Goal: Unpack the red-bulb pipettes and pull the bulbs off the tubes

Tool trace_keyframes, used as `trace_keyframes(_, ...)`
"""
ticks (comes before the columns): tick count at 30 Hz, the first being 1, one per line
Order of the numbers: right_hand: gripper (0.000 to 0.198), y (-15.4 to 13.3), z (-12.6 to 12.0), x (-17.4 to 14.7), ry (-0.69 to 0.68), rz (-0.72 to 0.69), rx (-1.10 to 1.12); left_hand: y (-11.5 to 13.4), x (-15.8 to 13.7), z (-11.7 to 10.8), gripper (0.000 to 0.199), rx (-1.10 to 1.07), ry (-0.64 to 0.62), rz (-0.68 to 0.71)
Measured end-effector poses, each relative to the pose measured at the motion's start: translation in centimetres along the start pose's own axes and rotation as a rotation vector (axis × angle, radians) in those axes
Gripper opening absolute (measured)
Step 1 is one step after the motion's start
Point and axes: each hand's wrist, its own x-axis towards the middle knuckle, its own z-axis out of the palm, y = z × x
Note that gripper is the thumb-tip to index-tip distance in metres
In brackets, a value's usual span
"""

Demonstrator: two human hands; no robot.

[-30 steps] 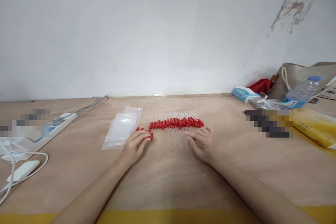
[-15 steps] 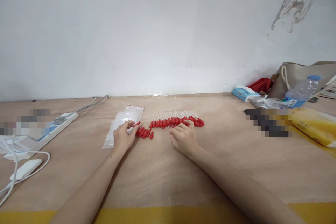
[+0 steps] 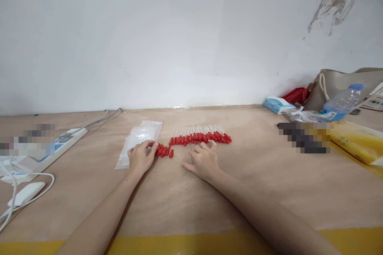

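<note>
My left hand (image 3: pixel 141 157) is at the left end of a small group of loose red rubber bulbs (image 3: pixel 163 151), thumb and index finger pinched together on one that the fingertips mostly hide. A few thin clear glass tubes (image 3: pixel 191 148) lie partly under my right hand (image 3: pixel 204 161), whose thumb is stretched away from the fingers. Just beyond both hands runs a row of droppers, their red bulbs (image 3: pixel 187 139) toward me and their clear stems (image 3: pixel 188 130) pointing to the wall. Clear plastic bags (image 3: pixel 138 135) are spread behind and beside my left hand.
On the left are a white power strip (image 3: pixel 67 143), cables and a white adapter (image 3: pixel 26 193). To the right stand a blue tissue pack (image 3: pixel 278 104), a water bottle (image 3: pixel 342 101), a yellow package (image 3: pixel 356 141) and a grey bag (image 3: pixel 344 79). The wall borders the table's back.
My right thumb has moved out to the left, away from its fingers, and glass tubes show beneath them. The red bulb that stuck up at my left fingertips is now mostly hidden.
</note>
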Motion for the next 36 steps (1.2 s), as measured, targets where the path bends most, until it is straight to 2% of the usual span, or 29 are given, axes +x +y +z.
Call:
trace_keyframes(5,0.041,0.0,-0.2,0.1,-0.014,-0.001,-0.006,0.9,-0.4,-0.2,0.026,0.103,0.143,0.140)
trace_keyframes(7,0.037,0.1,-0.6,0.2,0.015,0.015,0.001,1.8,-0.4,-0.3,0.025,0.111,0.153,0.225)
trace_keyframes(11,0.025,0.9,-2.1,0.1,0.065,0.021,0.015,3.8,0.5,0.1,0.023,0.077,0.045,0.377)
trace_keyframes(15,0.020,2.6,-3.3,-1.5,0.071,-0.034,0.022,5.2,1.8,1.1,0.026,0.055,-0.074,0.436)
trace_keyframes(19,0.019,4.0,-3.5,-3.2,0.105,-0.009,0.049,5.9,2.5,1.8,0.026,0.064,-0.182,0.435)
trace_keyframes(22,0.019,4.2,-3.3,-3.6,0.139,0.044,0.071,6.1,2.6,2.1,0.023,0.033,-0.187,0.412)
trace_keyframes(27,0.017,4.3,-3.3,-3.5,0.130,0.047,0.111,5.9,2.0,1.8,0.021,-0.095,-0.045,0.210)
trace_keyframes(29,0.015,4.4,-3.2,-3.6,0.127,0.028,0.142,5.5,1.1,1.3,0.022,-0.177,0.012,0.174)
trace_keyframes(31,0.020,4.5,-3.2,-3.5,0.149,-0.001,0.160,5.1,-0.2,0.8,0.023,-0.252,0.017,0.217)
trace_keyframes(34,0.044,4.4,-3.4,-3.3,0.156,-0.053,0.117,4.7,-2.4,0.4,0.022,-0.339,-0.047,0.387)
trace_keyframes(36,0.052,4.2,-3.6,-3.2,0.113,-0.095,0.080,4.9,-3.4,0.6,0.020,-0.382,-0.110,0.507)
